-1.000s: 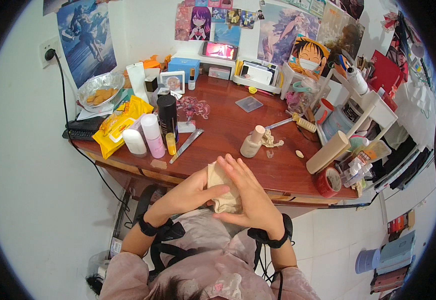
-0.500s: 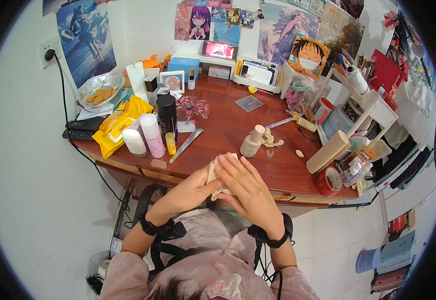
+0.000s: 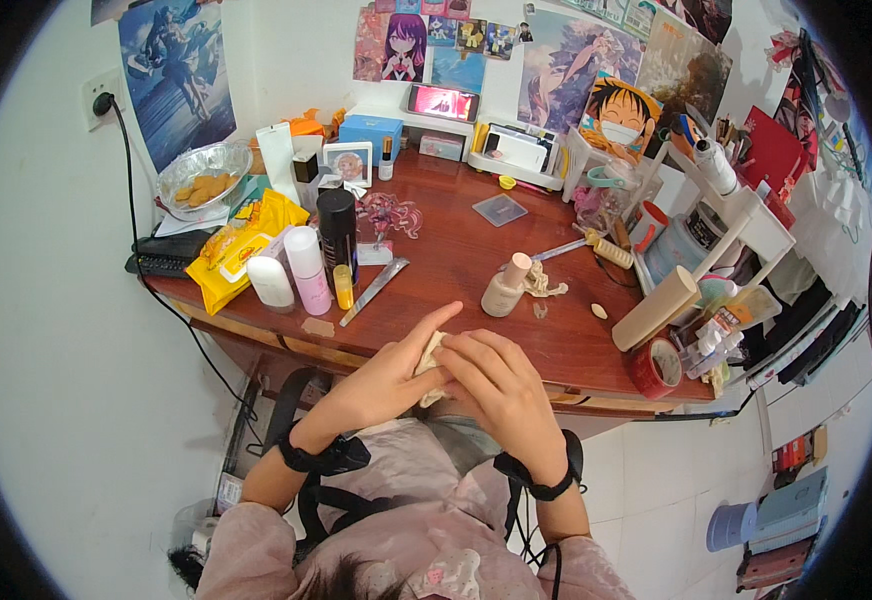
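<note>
The grip of left hand [image 3: 386,378] and right hand [image 3: 501,385] closes around a crumpled cream piece [image 3: 434,347] at frame centre; light, even pressure seems best, with knuckles clear of the beige bottle [image 3: 504,291] above on the table [image 3: 436,260].
</note>
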Action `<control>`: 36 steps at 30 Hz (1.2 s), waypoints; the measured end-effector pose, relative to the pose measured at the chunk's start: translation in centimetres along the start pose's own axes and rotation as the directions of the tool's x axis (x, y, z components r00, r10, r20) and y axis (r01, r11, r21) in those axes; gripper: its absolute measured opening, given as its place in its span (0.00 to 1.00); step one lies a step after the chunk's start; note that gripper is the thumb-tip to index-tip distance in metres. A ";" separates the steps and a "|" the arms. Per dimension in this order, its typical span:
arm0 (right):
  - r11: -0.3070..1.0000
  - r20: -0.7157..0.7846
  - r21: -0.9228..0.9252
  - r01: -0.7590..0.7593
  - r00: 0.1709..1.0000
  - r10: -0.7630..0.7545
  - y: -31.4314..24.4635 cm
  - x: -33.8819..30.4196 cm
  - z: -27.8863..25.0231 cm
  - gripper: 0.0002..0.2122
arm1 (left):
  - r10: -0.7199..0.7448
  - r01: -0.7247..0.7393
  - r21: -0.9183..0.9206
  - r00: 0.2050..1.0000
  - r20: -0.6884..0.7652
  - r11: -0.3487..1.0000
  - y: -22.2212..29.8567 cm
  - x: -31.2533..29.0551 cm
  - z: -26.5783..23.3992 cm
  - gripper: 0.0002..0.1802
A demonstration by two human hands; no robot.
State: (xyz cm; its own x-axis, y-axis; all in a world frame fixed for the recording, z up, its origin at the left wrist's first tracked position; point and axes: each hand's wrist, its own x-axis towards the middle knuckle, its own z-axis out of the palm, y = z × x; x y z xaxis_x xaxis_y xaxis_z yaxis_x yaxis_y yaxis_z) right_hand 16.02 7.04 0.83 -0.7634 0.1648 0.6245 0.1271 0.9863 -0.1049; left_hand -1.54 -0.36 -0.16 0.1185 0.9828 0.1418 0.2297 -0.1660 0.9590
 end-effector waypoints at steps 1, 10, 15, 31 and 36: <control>0.999 -0.008 0.030 -0.011 1.000 0.011 -0.1 0.1 -0.2 0.18 | 0.007 -0.007 -0.002 1.000 -0.003 1.000 0.3 -0.1 0.1 0.39; 0.957 -0.040 0.273 -0.095 0.993 0.110 -0.5 -0.4 0.9 0.20 | 0.071 -0.072 -0.044 0.997 -0.026 0.996 1.8 -0.6 0.5 0.42; 0.959 -0.091 0.276 -0.056 0.992 0.084 -0.5 -0.6 1.5 0.18 | 0.076 -0.075 -0.048 0.997 0.021 0.996 1.4 -0.7 0.1 0.42; 0.970 -0.376 0.236 -0.060 0.915 0.148 -0.2 -1.2 2.0 0.17 | -0.035 0.096 -0.494 0.991 0.132 0.864 -0.7 0.5 0.4 0.20; 0.920 -0.353 0.381 -0.088 0.906 0.233 -0.2 -1.0 1.5 0.16 | 0.036 -0.048 -0.627 0.999 -0.032 0.778 -0.9 0.4 0.5 0.23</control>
State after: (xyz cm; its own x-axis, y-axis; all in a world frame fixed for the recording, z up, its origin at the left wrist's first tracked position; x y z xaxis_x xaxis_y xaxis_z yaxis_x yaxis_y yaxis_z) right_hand 15.82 6.72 -0.92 -0.4387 0.3791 0.8147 -0.0576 0.8929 -0.4465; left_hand -1.23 0.17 -1.07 0.0954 0.9783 0.1841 -0.4326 -0.1258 0.8927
